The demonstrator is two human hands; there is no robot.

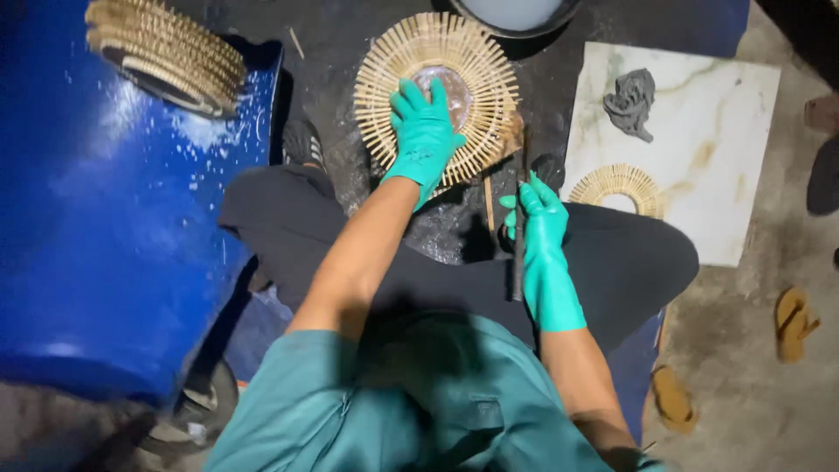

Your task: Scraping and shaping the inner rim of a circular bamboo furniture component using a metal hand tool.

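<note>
down on the dark wet floor (350,52), left hand (426,131) presses flat, fingers spread, on a bamboo ring (476,65); right hand (544,236) grips a dark stick (518,262) (marble slab (725,131) beside).

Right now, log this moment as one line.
left hand: pressing round bamboo-stick ring | right hand: gripping thin dark tool | nearby: second ring on marble slab

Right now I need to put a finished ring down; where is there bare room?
The marble slab is bare right of the grey rag and below it, beside the small ring. Between the knees it is crowded: the left hand presses the big stick ring.
</note>
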